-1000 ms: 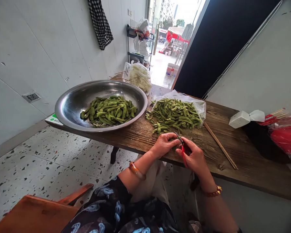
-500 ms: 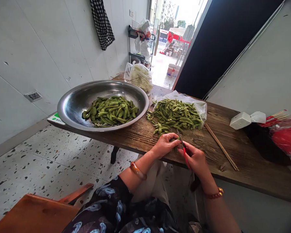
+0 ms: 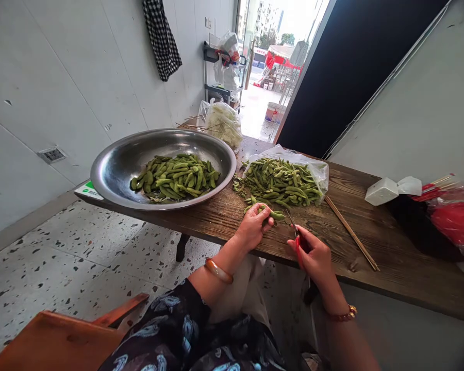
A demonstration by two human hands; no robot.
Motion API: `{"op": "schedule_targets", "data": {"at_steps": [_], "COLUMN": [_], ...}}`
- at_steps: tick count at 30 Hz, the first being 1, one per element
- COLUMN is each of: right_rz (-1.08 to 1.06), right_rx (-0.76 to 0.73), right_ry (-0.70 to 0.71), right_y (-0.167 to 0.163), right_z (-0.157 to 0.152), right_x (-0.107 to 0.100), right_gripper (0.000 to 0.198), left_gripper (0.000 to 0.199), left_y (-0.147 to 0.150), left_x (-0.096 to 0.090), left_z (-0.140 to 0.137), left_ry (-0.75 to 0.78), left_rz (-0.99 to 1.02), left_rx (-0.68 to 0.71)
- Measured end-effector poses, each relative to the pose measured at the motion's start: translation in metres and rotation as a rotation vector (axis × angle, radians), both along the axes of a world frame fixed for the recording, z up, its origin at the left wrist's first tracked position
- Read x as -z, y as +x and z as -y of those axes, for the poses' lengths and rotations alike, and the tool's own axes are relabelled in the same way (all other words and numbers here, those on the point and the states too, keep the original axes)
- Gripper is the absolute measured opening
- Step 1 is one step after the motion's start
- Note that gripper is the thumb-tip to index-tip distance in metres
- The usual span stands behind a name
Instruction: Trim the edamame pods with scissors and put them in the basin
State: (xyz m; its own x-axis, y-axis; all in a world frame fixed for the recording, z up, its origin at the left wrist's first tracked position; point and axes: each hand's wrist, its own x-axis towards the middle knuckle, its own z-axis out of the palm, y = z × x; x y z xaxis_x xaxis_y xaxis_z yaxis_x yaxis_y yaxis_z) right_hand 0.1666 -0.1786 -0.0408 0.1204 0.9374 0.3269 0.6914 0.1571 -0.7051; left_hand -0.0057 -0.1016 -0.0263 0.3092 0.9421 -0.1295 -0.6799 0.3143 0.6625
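Observation:
My left hand (image 3: 254, 226) is closed on a green edamame pod (image 3: 275, 215) over the table's front edge. To its right, my right hand (image 3: 313, 252) grips red-handled scissors (image 3: 298, 249), their dark blades pointing up and away near the pod's tip. Just beyond both hands, a heap of edamame pods (image 3: 280, 180) lies on and spills out of a clear plastic bag (image 3: 320, 172). More trimmed-looking pods (image 3: 181, 176) are piled inside a wide steel basin (image 3: 114, 164) at the left.
Everything stands on a dark wooden table (image 3: 344, 257). Wooden skewers (image 3: 351, 233) lie at the right, near a white tissue pack (image 3: 381, 191) and a red plastic-wrapped bundle (image 3: 458, 219). A stuffed plastic bag (image 3: 224, 123) sits behind the basin. An orange-brown wooden stool (image 3: 58, 340) is at lower left.
My left hand has shifted slightly up and left, with a pod now showing plainly in its fingers. The scissors in my right hand have drawn a little away to the right.

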Motion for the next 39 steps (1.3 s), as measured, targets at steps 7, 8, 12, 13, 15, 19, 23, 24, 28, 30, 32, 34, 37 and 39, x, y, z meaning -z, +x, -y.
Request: {"op": "schedule_targets", "data": {"at_steps": [7,8,12,13,15,19,23,24,28,30,32,34,37,39], "right_rz": [-0.001,-0.007,-0.040,-0.046,-0.051,-0.031,-0.034,-0.036,-0.001,0.037,0.076,0.099,0.086,0.031], "right_rx": [-0.044,-0.047,-0.043,-0.045,-0.050,-0.038,-0.031,-0.028,-0.011,-0.016,-0.028,-0.042,-0.051,-0.021], "right_ry": [0.023,0.027,0.046,0.052,0.064,0.085,0.078,0.077,0.112,0.135,0.143,0.135,0.093,0.049], "right_y": [-0.012,-0.015,-0.025,-0.027,-0.029,-0.030,-0.032,-0.033,-0.034,-0.031,-0.027,-0.023,-0.017,-0.013], "right_z": [-0.004,-0.006,-0.014,-0.015,-0.018,-0.020,-0.023,-0.023,-0.023,-0.022,-0.020,-0.017,-0.015,-0.014], "right_x": [0.000,0.000,0.000,0.001,0.002,0.005,0.005,0.005,0.006,0.006,0.007,0.007,0.007,0.005], "right_gripper": [0.052,0.052,0.053,0.054,0.055,0.055,0.054,0.054,0.050,0.048,0.046,0.045,0.044,0.046], "left_gripper": [0.032,0.032,0.031,0.031,0.032,0.031,0.033,0.034,0.036,0.036,0.036,0.035,0.034,0.032], "left_y": [-0.001,-0.002,-0.003,-0.003,-0.004,-0.004,-0.003,-0.003,-0.003,-0.003,-0.002,-0.001,0.000,0.000], "left_x": [-0.002,-0.002,-0.002,-0.001,0.000,0.002,0.003,0.003,0.003,0.002,0.002,0.001,0.001,0.002], "left_z": [0.001,0.001,0.002,0.001,0.001,0.000,0.000,0.000,0.001,0.001,0.002,0.002,0.003,0.002], "left_ry": [-0.011,-0.014,-0.023,-0.023,-0.025,-0.019,0.007,0.007,0.014,0.030,0.046,0.060,0.076,0.070], "left_rz": [0.035,0.030,0.031,0.039,0.058,0.077,0.073,0.071,0.067,0.064,0.056,0.040,0.007,0.007], "left_rx": [0.001,0.004,0.007,0.004,-0.002,0.008,0.024,0.024,0.034,0.036,0.033,0.031,0.031,0.020]}}
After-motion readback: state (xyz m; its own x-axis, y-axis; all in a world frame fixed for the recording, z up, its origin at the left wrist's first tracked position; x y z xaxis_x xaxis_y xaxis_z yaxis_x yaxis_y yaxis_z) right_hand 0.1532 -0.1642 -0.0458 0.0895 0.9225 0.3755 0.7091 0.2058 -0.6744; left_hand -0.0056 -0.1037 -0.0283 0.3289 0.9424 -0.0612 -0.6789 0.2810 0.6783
